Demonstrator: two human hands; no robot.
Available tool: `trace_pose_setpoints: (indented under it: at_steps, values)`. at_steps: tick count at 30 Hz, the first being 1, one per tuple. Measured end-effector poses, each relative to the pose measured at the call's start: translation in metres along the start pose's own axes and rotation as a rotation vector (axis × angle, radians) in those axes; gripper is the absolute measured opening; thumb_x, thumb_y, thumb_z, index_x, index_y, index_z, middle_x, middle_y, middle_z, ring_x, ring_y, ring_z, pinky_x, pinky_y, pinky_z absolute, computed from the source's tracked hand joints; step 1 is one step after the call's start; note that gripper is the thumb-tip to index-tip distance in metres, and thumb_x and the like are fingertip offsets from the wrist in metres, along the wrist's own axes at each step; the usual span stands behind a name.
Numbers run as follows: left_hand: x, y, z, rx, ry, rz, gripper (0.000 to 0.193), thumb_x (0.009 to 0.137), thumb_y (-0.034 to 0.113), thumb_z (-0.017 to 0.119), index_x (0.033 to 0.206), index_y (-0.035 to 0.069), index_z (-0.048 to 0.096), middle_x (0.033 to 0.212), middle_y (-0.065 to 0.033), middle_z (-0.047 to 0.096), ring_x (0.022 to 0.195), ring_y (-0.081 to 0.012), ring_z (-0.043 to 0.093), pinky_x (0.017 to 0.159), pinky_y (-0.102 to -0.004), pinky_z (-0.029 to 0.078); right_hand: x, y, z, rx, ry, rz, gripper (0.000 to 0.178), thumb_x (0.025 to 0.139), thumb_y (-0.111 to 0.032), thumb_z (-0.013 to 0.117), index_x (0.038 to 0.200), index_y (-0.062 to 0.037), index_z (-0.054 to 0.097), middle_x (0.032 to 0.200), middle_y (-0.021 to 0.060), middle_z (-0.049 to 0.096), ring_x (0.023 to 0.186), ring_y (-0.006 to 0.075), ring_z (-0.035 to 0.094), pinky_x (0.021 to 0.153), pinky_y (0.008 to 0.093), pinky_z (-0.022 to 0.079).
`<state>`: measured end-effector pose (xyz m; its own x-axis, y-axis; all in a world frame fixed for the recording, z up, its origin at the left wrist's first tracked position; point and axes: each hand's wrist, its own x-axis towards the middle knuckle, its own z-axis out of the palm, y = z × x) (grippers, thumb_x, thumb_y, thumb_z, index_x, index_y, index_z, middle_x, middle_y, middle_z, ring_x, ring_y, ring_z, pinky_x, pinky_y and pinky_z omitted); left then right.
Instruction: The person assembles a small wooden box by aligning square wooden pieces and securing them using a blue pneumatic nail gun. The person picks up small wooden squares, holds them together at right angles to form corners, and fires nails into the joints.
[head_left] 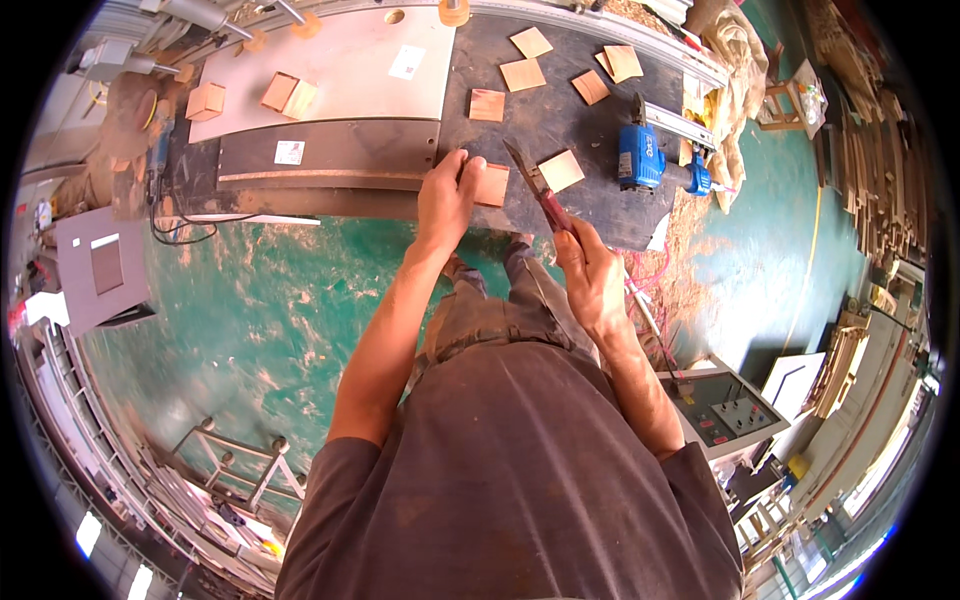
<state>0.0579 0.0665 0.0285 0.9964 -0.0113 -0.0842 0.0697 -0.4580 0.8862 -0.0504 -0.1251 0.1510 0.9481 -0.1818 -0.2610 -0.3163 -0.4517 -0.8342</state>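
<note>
At the front edge of the dark workbench (400, 205), my left hand (449, 200) is closed with its fingertips on a small wooden box (491, 186). My right hand (592, 275), just to the right, is wrapped round the red handle of a metal-headed tool (552, 208). The tool's narrow dark head points up and away, beside the box; its exact kind cannot be made out. Behind that head lies a square wooden piece (561, 171). Another wooden square (487, 105) lies farther back.
A blue air nailer (640, 158) lies on the right of the bench. Several loose wooden squares (522, 74) are scattered at the back. Two wooden boxes (288, 95) (206, 101) sit on a pale panel (340, 60) at left. A control box (728, 408) stands at right.
</note>
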Motion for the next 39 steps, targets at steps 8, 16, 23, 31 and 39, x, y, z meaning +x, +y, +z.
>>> trace_pose_setpoints:
  at_steps: [8,16,23,31,39]
  values:
    - [-0.04,0.023,0.007,0.316,0.071,0.116,0.074,0.067,0.054,0.091,0.106,-0.002,0.061,0.1,-0.0207,0.068,0.099,-0.0438,0.063,0.089,-0.0513,0.049,0.013,0.012,0.006,-0.044,-0.071,-0.027,0.037,0.106,-0.027,0.058,0.129,0.001,0.066,0.077,0.0117,0.067,0.072,0.0164,0.066,0.067,0.0345,0.053]
    - [-0.044,0.019,0.015,0.406,0.085,0.023,0.055,0.07,0.038,0.089,0.102,0.003,0.062,0.094,-0.0163,0.071,0.101,-0.038,0.064,0.09,-0.0512,0.046,0.015,0.006,0.014,-0.06,-0.087,-0.066,0.029,0.104,-0.02,0.06,0.126,-0.0029,0.068,0.078,0.0226,0.069,0.073,0.0334,0.075,0.065,0.0412,0.055]
    - [-0.045,0.015,0.016,0.347,0.054,-0.005,0.059,0.07,0.034,0.088,0.112,0.0,0.063,0.096,-0.0167,0.071,0.105,-0.0375,0.063,0.093,-0.0513,0.045,0.017,-0.013,0.008,-0.071,-0.123,-0.073,0.025,0.103,-0.017,0.061,0.12,-0.0005,0.068,0.074,0.0216,0.068,0.068,0.033,0.073,0.06,0.0397,0.053]
    - [-0.042,0.017,0.015,0.372,0.046,-0.016,0.059,0.07,0.036,0.088,0.109,0.0,0.063,0.098,-0.0189,0.071,0.107,-0.0385,0.063,0.095,-0.051,0.045,0.022,-0.014,0.005,-0.182,-0.189,-0.02,0.03,0.105,-0.022,0.06,0.126,-0.0011,0.067,0.078,0.0191,0.069,0.069,0.0287,0.071,0.064,0.0395,0.054]
    - [-0.044,0.035,-0.022,0.053,-0.093,-0.073,0.063,0.075,0.04,0.085,0.116,-0.002,0.061,0.106,-0.0192,0.072,0.112,-0.0341,0.064,0.097,-0.0467,0.048,0.017,0.039,-0.02,-0.156,0.135,-0.178,0.043,0.103,-0.028,0.065,0.137,-0.0001,0.063,0.109,0.0292,0.072,0.098,0.0426,0.073,0.084,0.0445,0.057]
